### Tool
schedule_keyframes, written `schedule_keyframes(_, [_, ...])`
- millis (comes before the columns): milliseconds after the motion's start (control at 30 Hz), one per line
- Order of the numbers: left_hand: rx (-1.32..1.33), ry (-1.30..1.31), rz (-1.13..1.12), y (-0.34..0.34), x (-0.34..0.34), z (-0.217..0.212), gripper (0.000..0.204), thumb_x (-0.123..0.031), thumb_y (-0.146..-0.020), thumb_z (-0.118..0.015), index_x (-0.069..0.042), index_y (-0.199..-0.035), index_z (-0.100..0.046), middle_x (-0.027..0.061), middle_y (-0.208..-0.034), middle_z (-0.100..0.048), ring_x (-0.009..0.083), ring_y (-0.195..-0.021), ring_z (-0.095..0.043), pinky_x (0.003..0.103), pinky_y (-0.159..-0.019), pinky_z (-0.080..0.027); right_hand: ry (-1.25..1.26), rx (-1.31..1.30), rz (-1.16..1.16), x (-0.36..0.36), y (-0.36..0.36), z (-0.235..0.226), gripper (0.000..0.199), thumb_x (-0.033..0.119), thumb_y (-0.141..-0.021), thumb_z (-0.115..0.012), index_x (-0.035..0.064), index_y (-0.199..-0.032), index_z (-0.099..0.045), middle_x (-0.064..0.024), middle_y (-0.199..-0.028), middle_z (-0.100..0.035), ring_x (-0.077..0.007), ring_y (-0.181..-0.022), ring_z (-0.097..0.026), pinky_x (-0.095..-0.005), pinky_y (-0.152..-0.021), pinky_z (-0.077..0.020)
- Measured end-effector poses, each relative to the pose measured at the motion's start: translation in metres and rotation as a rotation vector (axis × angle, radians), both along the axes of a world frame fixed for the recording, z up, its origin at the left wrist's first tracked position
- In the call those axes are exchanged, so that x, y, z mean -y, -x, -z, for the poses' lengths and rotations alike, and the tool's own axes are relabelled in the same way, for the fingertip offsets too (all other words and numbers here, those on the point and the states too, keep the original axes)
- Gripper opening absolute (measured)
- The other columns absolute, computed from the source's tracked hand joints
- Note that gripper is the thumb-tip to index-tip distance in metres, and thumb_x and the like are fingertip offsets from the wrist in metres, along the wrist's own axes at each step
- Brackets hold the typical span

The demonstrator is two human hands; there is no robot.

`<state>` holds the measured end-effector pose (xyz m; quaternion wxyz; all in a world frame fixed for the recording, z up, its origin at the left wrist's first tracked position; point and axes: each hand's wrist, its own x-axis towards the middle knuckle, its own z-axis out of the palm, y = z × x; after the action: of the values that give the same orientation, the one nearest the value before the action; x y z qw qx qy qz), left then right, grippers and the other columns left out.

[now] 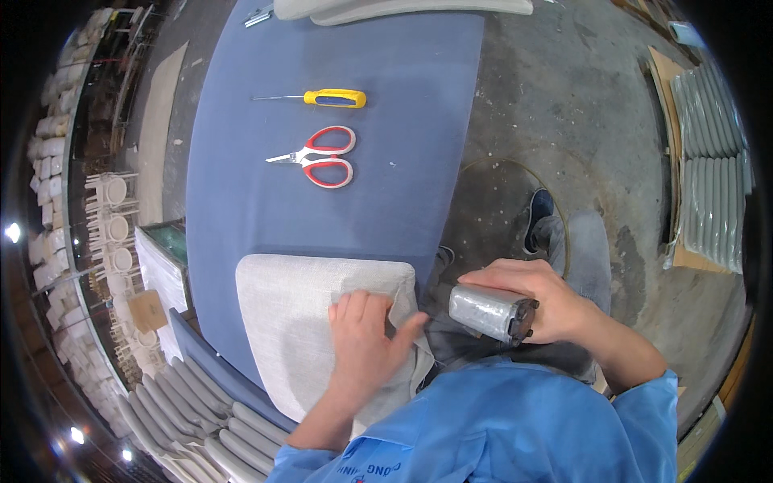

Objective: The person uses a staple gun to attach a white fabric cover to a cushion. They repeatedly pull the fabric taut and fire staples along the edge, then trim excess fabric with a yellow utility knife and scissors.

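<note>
Head view, lower centre: my right grip clamps a silver tool; my left grip, thumb apart, rests on pale fabric. I'd smooth wrinkles, fingers clear.

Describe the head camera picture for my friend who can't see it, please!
Someone in a blue shirt rests the left hand on a pale fabric-covered cushion, while the right hand holds a silvery metal tool beside it. Farther along the blue table lie red-and-white scissors and a yellow-handled screwdriver.
</note>
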<state>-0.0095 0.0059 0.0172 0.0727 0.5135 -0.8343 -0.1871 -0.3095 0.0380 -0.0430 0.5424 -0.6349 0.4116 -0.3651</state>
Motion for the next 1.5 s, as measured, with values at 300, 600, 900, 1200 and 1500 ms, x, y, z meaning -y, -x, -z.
schedule_keyframes(300, [0.178, 0.139, -0.155, 0.014, -0.035, 0.022, 0.041, -0.034, -0.088, -0.092, -0.004, -0.080, -0.065, 0.0163, -0.101, -0.054, 0.0387, -0.094, -0.052, 0.051, -0.087, -0.042, 0.034, 0.056, -0.008, -0.002, 0.001, -0.005, 0.074, 0.009, -0.074, -0.090, 0.0059, -0.146, -0.072, -0.0155, -0.122, -0.079, -0.0396, -0.109, -0.077, -0.0466, -0.092, -0.0628])
schedule_keyframes(600, [-0.034, -0.002, 0.056, -0.018, 0.012, 0.017, 0.031, -0.011, -0.091, -0.086, -0.005, -0.073, -0.061, 0.0083, -0.080, -0.053, 0.0288, -0.066, -0.058, 0.044, -0.056, -0.046, 0.040, 0.086, -0.099, 0.013, -0.012, 0.011, 0.073, 0.018, -0.079, -0.091, 0.0018, -0.147, -0.070, -0.0170, -0.127, -0.080, -0.0390, -0.109, -0.079, -0.0454, -0.096, -0.0627])
schedule_keyframes(900, [-0.207, -0.073, -0.020, -0.020, 0.016, 0.023, 0.032, -0.008, -0.093, -0.085, -0.004, -0.072, -0.062, 0.0084, -0.075, -0.054, 0.0248, -0.059, -0.055, 0.041, -0.053, -0.044, -0.022, 0.059, -0.124, 0.022, -0.023, 0.010, 0.077, 0.010, -0.073, -0.090, 0.0042, -0.147, -0.070, -0.0159, -0.119, -0.079, -0.0398, -0.107, -0.077, -0.0464, -0.091, -0.0618])
schedule_keyframes(1200, [-0.234, -0.074, -0.034, -0.020, 0.017, 0.024, 0.033, -0.008, -0.094, -0.084, -0.005, -0.071, -0.060, 0.0084, -0.075, -0.053, 0.0248, -0.060, -0.055, 0.041, -0.053, -0.043, -0.032, 0.002, -0.123, 0.023, -0.028, 0.005, 0.076, 0.012, -0.075, -0.092, 0.0047, -0.147, -0.070, -0.0161, -0.119, -0.079, -0.0394, -0.109, -0.078, -0.0465, -0.091, -0.0635])
schedule_keyframes(1500, [-0.260, -0.056, -0.033, -0.018, 0.019, 0.026, 0.032, -0.001, -0.092, -0.083, -0.004, -0.072, -0.059, 0.0100, -0.073, -0.051, 0.0272, -0.058, -0.052, 0.043, -0.054, -0.039, -0.084, -0.044, -0.087, 0.024, -0.040, -0.011, 0.069, 0.014, -0.079, -0.092, 0.0073, -0.144, -0.069, -0.0155, -0.122, -0.079, -0.0394, -0.113, -0.079, -0.0478, -0.094, -0.0641])
